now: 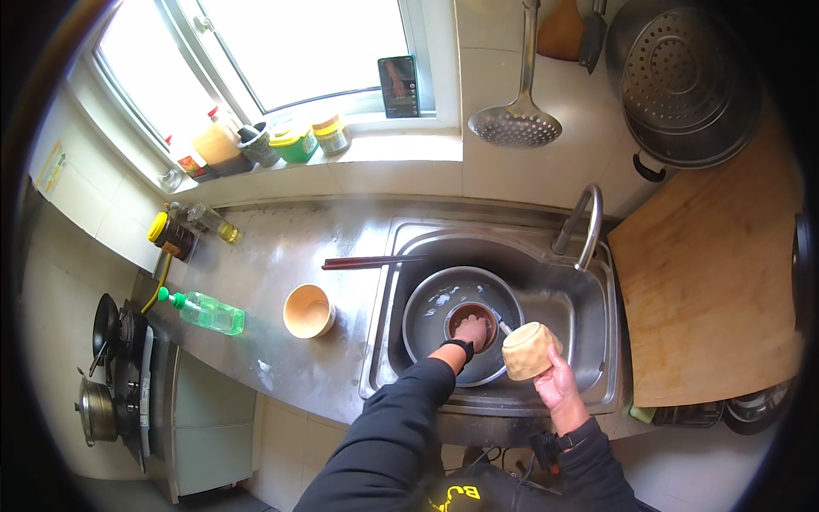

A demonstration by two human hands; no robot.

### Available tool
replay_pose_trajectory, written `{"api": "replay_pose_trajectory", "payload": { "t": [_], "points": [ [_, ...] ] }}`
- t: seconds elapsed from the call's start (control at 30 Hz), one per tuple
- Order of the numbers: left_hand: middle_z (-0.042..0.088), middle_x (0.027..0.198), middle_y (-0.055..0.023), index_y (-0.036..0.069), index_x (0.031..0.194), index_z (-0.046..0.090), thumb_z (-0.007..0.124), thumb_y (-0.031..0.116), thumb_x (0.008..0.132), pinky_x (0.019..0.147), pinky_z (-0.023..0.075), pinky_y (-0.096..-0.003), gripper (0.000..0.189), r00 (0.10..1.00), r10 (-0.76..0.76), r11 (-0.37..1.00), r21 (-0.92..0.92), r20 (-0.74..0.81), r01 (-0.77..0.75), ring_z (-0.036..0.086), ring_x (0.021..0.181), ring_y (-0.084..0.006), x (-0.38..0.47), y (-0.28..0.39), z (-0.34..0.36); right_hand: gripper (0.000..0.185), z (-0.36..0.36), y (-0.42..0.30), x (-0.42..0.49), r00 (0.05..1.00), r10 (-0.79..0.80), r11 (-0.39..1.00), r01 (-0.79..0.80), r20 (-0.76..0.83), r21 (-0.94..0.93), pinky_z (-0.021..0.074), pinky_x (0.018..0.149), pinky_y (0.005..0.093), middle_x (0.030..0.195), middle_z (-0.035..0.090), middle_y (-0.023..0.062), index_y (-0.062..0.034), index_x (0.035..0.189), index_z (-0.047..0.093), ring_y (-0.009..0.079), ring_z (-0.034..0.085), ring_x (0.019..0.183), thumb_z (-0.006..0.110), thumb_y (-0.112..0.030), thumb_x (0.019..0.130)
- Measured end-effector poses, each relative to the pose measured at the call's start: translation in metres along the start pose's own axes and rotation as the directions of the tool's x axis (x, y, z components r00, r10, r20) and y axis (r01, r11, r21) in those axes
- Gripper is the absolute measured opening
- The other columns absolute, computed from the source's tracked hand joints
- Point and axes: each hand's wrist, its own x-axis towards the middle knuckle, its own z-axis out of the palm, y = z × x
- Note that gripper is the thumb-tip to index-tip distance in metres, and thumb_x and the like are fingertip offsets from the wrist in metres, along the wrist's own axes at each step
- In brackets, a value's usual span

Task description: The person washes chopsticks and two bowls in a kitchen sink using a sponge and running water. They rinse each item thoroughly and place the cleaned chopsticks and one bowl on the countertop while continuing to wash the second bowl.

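My right hand (558, 382) grips a cream-coloured bowl (528, 354), tilted with its base turned up, over the right side of a grey metal basin (422, 349). Inside the basin, my left hand (472, 331) reaches down into a small reddish-brown bowl (453, 315); its fingertips are hidden, so whether they hold anything is unclear. White suds float on the water in the basin. A whitish utensil handle (505, 327) shows between the two bowls. The basin stands in a stainless steel sink (579, 313).
A curved faucet (594, 217) rises at the sink's back right. Chopsticks (358, 262) overhang the sink's left rim. On the left counter stand a light orange bowl (309, 312) and a green bottle (208, 312), which lies slanted in view. A wooden board (710, 269) borders the sink's right side.
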Motion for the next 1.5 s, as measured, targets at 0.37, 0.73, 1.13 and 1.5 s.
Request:
{"api": "replay_pose_trajectory", "payload": {
  "t": [0.37, 0.73, 1.13, 1.5],
  "points": [
    [0.054, 0.119, -0.0162, 0.003, 0.128, 0.045, 0.035, 0.034, 0.096, 0.097, 0.0345, -0.0300, 0.045, 0.924, 0.381, 0.681, -0.675, -0.004, -0.284, 0.049, 0.113, -0.0221, -0.082, 0.084, -0.101, 0.030, 0.006, 0.021, 0.025, 0.999, -0.041, 0.991, 0.042, 0.011, -0.127, 0.0480, 0.086, 0.0340, 0.106, 0.060, 0.0074, -0.0039, 0.113, 0.052, 0.0199, 0.059, 0.097, 0.059, -0.009, 0.085],
    [0.036, 0.138, -0.0158, 0.004, 0.137, 0.030, 0.025, 0.036, 0.098, 0.106, 0.0235, -0.0314, 0.051, 0.929, 0.349, 0.627, -0.708, -0.119, -0.326, 0.033, 0.128, -0.0232, -0.123, 0.091, -0.144, 0.035, 0.030, 0.018, 0.003, 0.989, 0.007, 0.986, 0.019, 0.150, -0.167, 0.0440, 0.091, 0.0365, 0.113, 0.058, 0.0100, -0.0010, 0.119, 0.048, 0.0220, 0.057, 0.102, 0.055, -0.013, 0.087],
    [0.057, 0.110, -0.0215, -0.006, 0.126, 0.034, 0.039, 0.044, 0.092, 0.089, 0.0421, -0.0376, 0.061, 0.985, 0.174, 0.813, -0.567, 0.020, -0.132, 0.056, 0.104, -0.0317, -0.133, 0.102, -0.153, 0.019, 0.045, 0.036, -0.008, 0.913, -0.249, 0.679, 0.403, 0.324, -0.613, 0.0477, 0.076, 0.0310, 0.093, 0.064, 0.0072, -0.0012, 0.102, 0.057, 0.0193, 0.061, 0.084, 0.057, -0.008, 0.084],
    [0.057, 0.099, -0.0125, 0.000, 0.114, 0.046, 0.042, 0.021, 0.083, 0.059, 0.0563, -0.0388, 0.038, 0.969, -0.244, 0.162, -0.984, 0.031, 0.072, 0.060, 0.087, -0.0205, -0.167, 0.066, -0.178, 0.017, 0.114, 0.055, -0.042, 0.384, 0.047, -0.588, 0.757, 0.922, -0.285, 0.0381, 0.096, 0.0417, 0.086, 0.065, 0.0098, -0.0104, 0.093, 0.063, 0.0233, 0.060, 0.092, 0.061, -0.011, 0.076]
  ]
}}
